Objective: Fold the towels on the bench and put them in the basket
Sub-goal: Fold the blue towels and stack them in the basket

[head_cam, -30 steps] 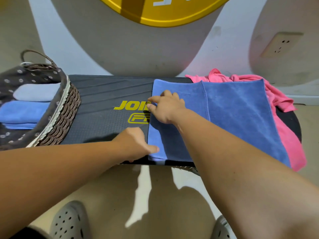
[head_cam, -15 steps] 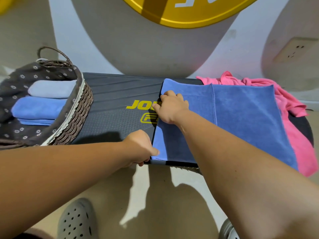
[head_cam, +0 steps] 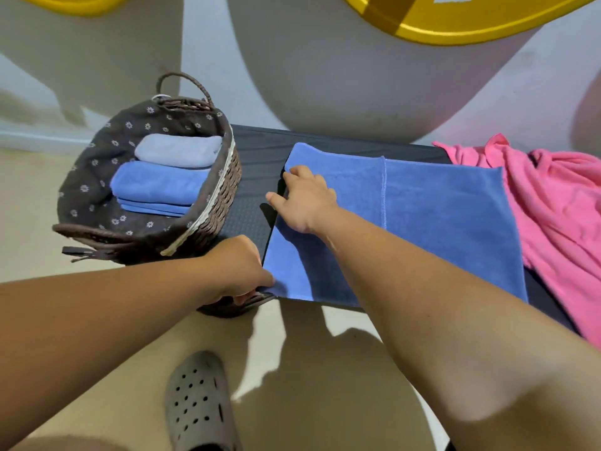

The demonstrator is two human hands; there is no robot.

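A blue towel lies flat and folded over on the dark bench, its hem line showing across the middle. My left hand pinches the towel's near left corner at the bench's front edge. My right hand grips the towel's left edge farther back, fingers curled over it. A crumpled pink towel lies at the right, partly under the blue one. The wicker basket with a dark flowered lining stands at the left and holds a grey folded towel and blue folded towels.
A curved grey and white wall with a yellow shape rises right behind the bench. Beige floor lies in front, with my grey perforated clog on it. The basket's handle sticks up at the back.
The view has swung left and down, so the basket now sits closer to centre. Both hands have stayed on the blue towel's left edge, the left closing onto the near corner.
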